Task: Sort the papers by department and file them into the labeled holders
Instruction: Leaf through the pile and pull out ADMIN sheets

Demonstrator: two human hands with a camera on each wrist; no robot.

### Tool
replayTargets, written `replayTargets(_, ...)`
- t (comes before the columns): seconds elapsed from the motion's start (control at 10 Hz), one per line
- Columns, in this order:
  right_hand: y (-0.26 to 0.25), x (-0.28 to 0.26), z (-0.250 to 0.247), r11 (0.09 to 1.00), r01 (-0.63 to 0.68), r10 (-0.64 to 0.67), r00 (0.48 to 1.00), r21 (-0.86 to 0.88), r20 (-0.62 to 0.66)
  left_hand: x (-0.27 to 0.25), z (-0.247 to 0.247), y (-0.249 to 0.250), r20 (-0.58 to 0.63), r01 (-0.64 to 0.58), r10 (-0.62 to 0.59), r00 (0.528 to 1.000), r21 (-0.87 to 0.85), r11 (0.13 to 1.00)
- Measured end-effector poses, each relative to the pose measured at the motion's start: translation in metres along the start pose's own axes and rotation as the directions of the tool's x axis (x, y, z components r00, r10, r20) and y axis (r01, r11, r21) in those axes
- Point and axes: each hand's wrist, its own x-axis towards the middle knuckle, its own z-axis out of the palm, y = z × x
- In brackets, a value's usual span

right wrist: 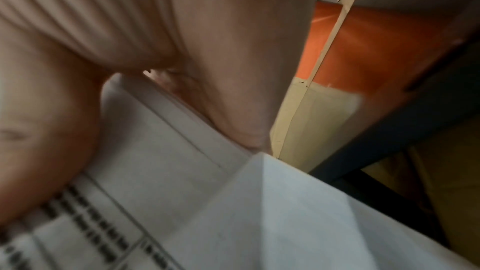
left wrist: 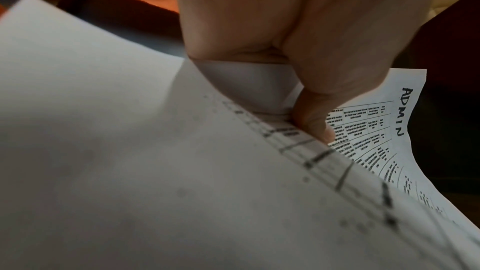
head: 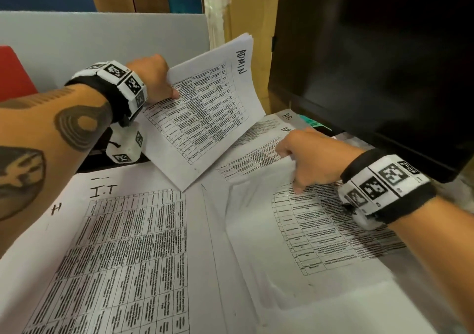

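My left hand [head: 164, 84] pinches a thin stack of printed sheets marked ADMIN [head: 205, 113], lifted off the table and tilted; the thumb lies on the top sheet. In the left wrist view the thumb [left wrist: 311, 118] presses the ADMIN stack [left wrist: 376, 141] against curled fingers. My right hand [head: 302, 159] grips the top edge of a printed sheet [head: 315, 228] on the right pile, lifting and crumpling it. A sheet marked HR [head: 272, 125] lies beneath it. In the right wrist view the thumb and fingers [right wrist: 233, 100] pinch this paper [right wrist: 182, 151]. A pile marked I.T [head: 123, 251] lies flat at front left.
A black holder or cabinet [head: 379, 64] stands at the right, close above the right pile. A grey board [head: 102, 38] stands behind the papers, with a red object [head: 12, 71] at far left. Cardboard [head: 246, 12] rises at the back.
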Motion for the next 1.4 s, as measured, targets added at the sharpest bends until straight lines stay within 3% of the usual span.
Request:
replayTargets(0.2, 0.017, -0.021, 0.003, 0.985, 0.072, -0.042, 0.98, 0.155, -0.192, 0.0, 0.017, 0.029, 0.114, -0.06, 0.059, 0.992, 0.006, 0.998)
replayTargets(0.5, 0.013, -0.028, 0.004, 0.985, 0.08, -0.051, 0.982, 0.155, -0.181, -0.006, 0.082, 0.076, 0.385, -0.178, 0.142, 0.912, 0.06, 0.982)
replayTargets(0.6, 0.012, -0.024, 0.004, 0.983, 0.103, -0.079, 0.984, 0.151, -0.16, -0.008, 0.096, 0.078, 0.498, -0.185, 0.121, 0.859, 0.082, 0.979)
replayTargets(0.7, 0.008, -0.022, 0.003, 0.99, 0.098, -0.083, 0.987, 0.103, -0.141, -0.005, 0.107, 0.085, 0.556, -0.243, 0.179, 0.812, 0.042, 0.969)
replayTargets(0.8, 0.005, -0.018, 0.005, 0.993, 0.104, -0.097, 0.988, 0.054, -0.122, -0.004, 0.115, 0.096, 0.556, -0.275, 0.189, 0.81, 0.074, 0.959)
replayTargets(0.9, 0.003, -0.014, 0.006, 0.993, 0.115, -0.111, 0.987, 0.031, -0.115, -0.008, 0.111, 0.106, 0.57, -0.215, 0.11, 0.814, 0.12, 0.969)
replayTargets(1.2, 0.003, -0.011, 0.007, 0.995, 0.1, -0.099, 0.99, 0.004, -0.101, -0.015, 0.114, 0.125, 0.587, -0.186, 0.046, 0.808, 0.179, 0.966)
replayTargets(1.4, 0.003, -0.007, 0.009, 0.997, 0.078, -0.076, 0.994, 0.024, -0.083, -0.005, 0.106, 0.117, 0.536, -0.291, 0.156, 0.83, 0.176, 0.94)
